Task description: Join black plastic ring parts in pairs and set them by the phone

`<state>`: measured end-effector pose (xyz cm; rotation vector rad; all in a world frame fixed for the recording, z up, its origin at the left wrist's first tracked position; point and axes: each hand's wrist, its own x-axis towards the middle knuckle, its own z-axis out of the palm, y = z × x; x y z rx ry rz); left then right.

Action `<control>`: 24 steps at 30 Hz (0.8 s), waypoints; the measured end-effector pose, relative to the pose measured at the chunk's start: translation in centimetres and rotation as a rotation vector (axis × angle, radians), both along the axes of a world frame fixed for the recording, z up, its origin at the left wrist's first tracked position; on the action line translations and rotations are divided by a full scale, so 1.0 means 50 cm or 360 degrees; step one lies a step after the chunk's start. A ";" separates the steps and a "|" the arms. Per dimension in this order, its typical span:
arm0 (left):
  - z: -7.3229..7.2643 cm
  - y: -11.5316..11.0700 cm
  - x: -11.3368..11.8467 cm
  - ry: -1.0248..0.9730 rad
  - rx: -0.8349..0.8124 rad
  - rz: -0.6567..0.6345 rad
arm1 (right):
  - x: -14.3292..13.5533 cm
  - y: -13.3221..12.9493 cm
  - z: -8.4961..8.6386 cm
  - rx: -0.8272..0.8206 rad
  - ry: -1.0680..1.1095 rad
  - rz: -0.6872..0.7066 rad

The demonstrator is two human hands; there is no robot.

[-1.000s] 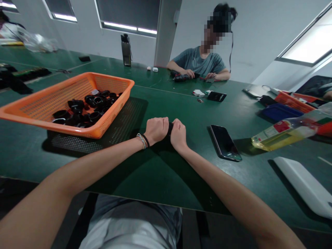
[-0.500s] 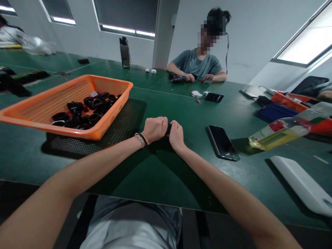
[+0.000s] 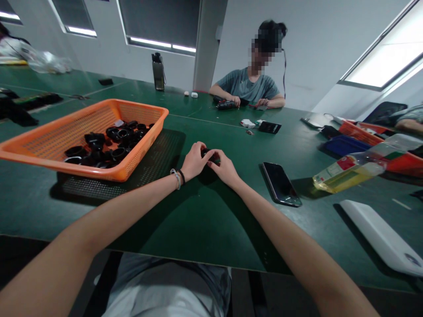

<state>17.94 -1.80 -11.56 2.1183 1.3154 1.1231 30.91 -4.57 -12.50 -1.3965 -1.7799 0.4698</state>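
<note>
A small black part [image 3: 207, 153] is between my two hands, over the green table [image 3: 185, 220]. My left hand [image 3: 194, 160], with bands at its wrist, curls its fingers around the part's left side. On the right side, my right hand [image 3: 224, 165] grips the same part with thumb and fingers. The fingers cover much of the part, so its full shape is hidden. To the left stands an orange basket [image 3: 142, 152] holding several black ring-like parts [image 3: 119, 153].
Right of my hands lie a phone [image 3: 282, 184], a tilted bottle with yellow liquid [image 3: 350, 169] and a white device [image 3: 380, 235]. Across the table a person [image 3: 253, 86] handles a dark tool [image 3: 225, 105]. A dark bottle [image 3: 158, 72] stands at the back.
My fists have loosened into fingertip grips, and more of the black part shows between them. Both hands have shifted slightly, and the camera view has moved a little.
</note>
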 end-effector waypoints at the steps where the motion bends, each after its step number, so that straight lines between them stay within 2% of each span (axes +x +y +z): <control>1: 0.000 0.000 0.001 0.0034 -0.0010 -0.0025 | -0.001 0.000 -0.001 -0.0001 -0.0021 -0.0046; 8: 0.003 0.003 0.011 0.0087 -0.0048 -0.0246 | -0.003 -0.004 -0.001 0.0045 -0.0376 -0.0308; 11: 0.000 0.008 0.013 0.0001 -0.0133 -0.0282 | 0.011 0.003 -0.001 0.0015 -0.0478 -0.0424; 14: -0.001 0.008 0.012 0.0088 -0.0155 -0.0307 | 0.037 0.011 0.000 -0.0015 -0.0564 -0.0532; 24: 0.001 -0.006 0.009 0.0648 0.0219 -0.0476 | 0.143 0.015 0.030 -0.0199 -0.0834 -0.1219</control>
